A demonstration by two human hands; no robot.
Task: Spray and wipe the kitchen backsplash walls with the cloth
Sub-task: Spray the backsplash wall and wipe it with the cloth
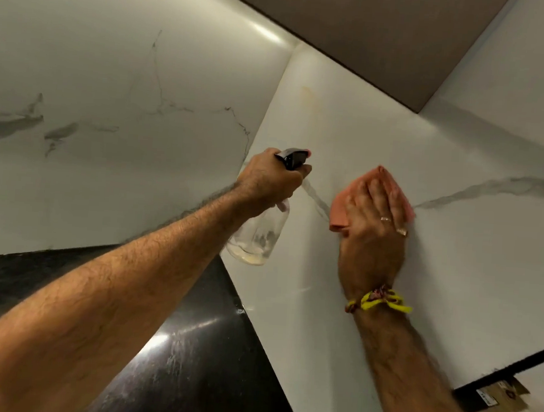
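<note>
Corner of a kitchen: white marble-look backsplash walls (473,252) with grey veining, meeting at an inside corner above a glossy black counter (196,355). Dark brown cabinet underside (388,37) overhead. Faint yellowish stain (306,92) high on the right-hand wall near the corner. Cardboard box (502,399) at the counter's far right edge, partly cut off.

Cloth (341,210): salmon-pink, folded, flattened against the right-hand wall, well above the counter and just right of the corner. Spray bottle (259,237): clear plastic, nearly empty with a little yellowish liquid at the bottom, black trigger head pointed at the wall, held up close to the corner.

Left hand (269,181): grip closed round the bottle neck, finger over the trigger. Right hand (374,216): grip open, fingers straight and together, palm pressing the cloth flat on the wall; rings on two fingers, yellow thread band (380,300) at the wrist.
</note>
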